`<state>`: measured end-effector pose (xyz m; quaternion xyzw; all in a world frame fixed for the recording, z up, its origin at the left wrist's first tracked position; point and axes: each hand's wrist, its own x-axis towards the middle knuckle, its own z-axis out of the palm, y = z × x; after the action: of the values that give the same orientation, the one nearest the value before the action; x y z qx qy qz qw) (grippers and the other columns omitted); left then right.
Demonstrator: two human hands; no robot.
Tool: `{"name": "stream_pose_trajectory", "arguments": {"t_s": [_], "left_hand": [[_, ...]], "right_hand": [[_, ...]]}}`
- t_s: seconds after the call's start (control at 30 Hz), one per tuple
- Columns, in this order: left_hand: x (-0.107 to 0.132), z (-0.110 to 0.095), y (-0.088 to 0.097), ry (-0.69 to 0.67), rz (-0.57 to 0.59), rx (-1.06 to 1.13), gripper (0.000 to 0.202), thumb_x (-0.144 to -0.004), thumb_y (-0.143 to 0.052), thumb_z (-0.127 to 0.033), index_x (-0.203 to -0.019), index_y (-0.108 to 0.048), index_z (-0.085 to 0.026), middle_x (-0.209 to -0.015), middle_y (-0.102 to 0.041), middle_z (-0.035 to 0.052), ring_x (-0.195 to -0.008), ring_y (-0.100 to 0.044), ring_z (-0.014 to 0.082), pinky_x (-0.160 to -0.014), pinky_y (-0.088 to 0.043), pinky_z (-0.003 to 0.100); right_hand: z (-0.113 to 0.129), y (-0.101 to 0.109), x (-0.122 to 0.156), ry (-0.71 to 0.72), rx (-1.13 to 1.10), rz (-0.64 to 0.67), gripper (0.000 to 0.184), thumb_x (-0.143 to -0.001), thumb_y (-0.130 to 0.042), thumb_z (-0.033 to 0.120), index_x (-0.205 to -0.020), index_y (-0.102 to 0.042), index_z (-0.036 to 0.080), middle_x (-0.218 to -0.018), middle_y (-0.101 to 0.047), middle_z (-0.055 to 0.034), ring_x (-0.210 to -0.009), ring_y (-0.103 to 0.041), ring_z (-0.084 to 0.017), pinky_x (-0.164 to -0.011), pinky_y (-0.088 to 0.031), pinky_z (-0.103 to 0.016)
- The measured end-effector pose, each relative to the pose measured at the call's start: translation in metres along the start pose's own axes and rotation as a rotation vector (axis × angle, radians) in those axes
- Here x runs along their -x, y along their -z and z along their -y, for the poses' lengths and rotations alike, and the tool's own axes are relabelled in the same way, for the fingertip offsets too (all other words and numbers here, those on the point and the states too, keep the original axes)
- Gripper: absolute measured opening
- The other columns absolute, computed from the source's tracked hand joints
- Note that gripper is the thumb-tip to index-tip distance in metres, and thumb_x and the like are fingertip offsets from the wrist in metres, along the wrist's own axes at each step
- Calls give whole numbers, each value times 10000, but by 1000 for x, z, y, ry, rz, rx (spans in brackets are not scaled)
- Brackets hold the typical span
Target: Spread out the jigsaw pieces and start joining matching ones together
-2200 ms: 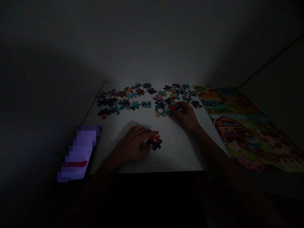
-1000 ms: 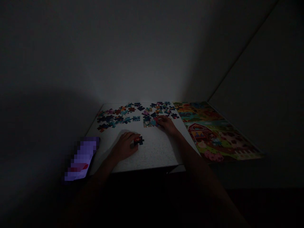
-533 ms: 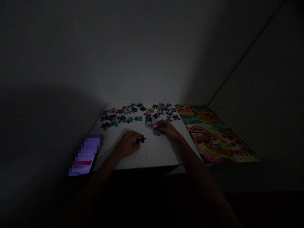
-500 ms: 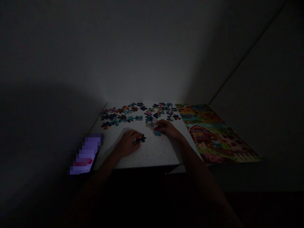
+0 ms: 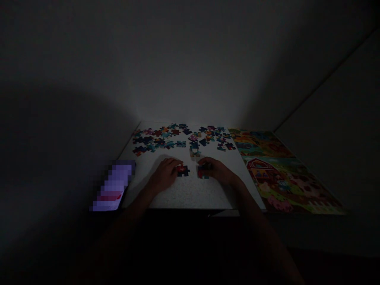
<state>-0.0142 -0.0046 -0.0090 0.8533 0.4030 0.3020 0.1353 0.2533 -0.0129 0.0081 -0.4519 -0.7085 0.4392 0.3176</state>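
My left hand (image 5: 165, 173) is closed on a dark puzzle piece with a red patch (image 5: 183, 171), low over the white table. A short way to the right, my right hand (image 5: 216, 170) grips a red and teal puzzle piece (image 5: 203, 172), partly covered by the fingers. A narrow gap separates the two pieces. Just beyond them lies a dark blue and beige piece or joined pair (image 5: 194, 149); the dim light hides which.
Many loose puzzle pieces (image 5: 160, 138) spread across the back of the white table (image 5: 184, 196). On the right lie finished-looking farm (image 5: 285, 186) and animal pictures (image 5: 258, 138). A lit phone (image 5: 114, 186), blurred out, stands at the left edge. A pale wall rises behind.
My right hand has come down and nearer with its piece, now level with the left one. The left piece shows more of its red patch. The whole view has shifted slightly.
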Motion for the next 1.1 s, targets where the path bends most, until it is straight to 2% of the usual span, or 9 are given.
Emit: {"name": "stream_pose_trajectory", "arguments": {"t_s": [0.13,0.23,0.33,0.47,0.57,0.7,0.8,1.1], "left_hand": [[0,0,0,10,-18,-10,345,-859,-449,-40,-1110,-633,-188,-1041,-657,63,-1021,-566,225,-940,-470,406],[0,-1,1,14,-8,-3,308,-866,-455,-56,-1068,-642,-193,-1027,-657,57,-1000,-568,222,-928,-470,404],[-1,-2,2,9,0,1,285,-855,-468,-57,-1019,-655,-198,-989,-653,53,-979,-571,222,-914,-468,404],[-1,-2,2,-18,-12,10,302,-831,-470,-28,-1009,-662,-180,-975,-655,62,-977,-576,224,-915,-458,406],[-2,-2,2,-17,-9,15,296,-822,-489,-33,-1008,-668,-178,-966,-658,60,-970,-580,226,-906,-457,402],[-2,-2,2,-15,7,24,227,-846,-518,-76,-976,-672,-181,-957,-662,58,-946,-584,225,-888,-456,399],[-2,-1,2,-12,12,23,214,-846,-536,-84,-979,-674,-180,-964,-663,60,-961,-577,233,-892,-452,403],[-3,-2,4,28,43,33,252,-827,-526,-88,-979,-674,-224,-980,-659,34,-968,-582,218,-907,-457,399]], "right_hand": [[0,-6,10,54,171,-100,300,-796,-671,268,-1089,-634,213,-1085,-654,-60,-961,-615,-195,-859,-499,-356],[0,-12,19,110,339,-229,281,-832,-657,271,-1108,-640,221,-1113,-650,-83,-1049,-603,-233,-936,-476,-410],[-1,-26,32,78,549,-365,337,-836,-685,366,-1133,-646,211,-1123,-641,-124,-1099,-584,-291,-948,-467,-465],[-4,-45,47,43,736,-440,525,-803,-711,489,-1225,-620,190,-1208,-597,-168,-1128,-554,-331,-947,-461,-498],[-9,-46,50,36,753,-421,519,-821,-688,474,-1253,-613,196,-1216,-589,-164,-1114,-558,-321,-951,-462,-490],[-14,-28,45,5,707,-290,516,-813,-686,387,-1290,-596,212,-1216,-584,-153,-1084,-576,-305,-942,-476,-475],[-13,-18,42,-27,664,-245,493,-804,-690,359,-1271,-602,227,-1208,-578,-137,-1093,-575,-294,-956,-473,-465],[-1,-17,44,-52,589,-197,388,-810,-684,299,-1181,-597,225,-1212,-598,-102,-1151,-544,-268,-991,-420,-423]]}}
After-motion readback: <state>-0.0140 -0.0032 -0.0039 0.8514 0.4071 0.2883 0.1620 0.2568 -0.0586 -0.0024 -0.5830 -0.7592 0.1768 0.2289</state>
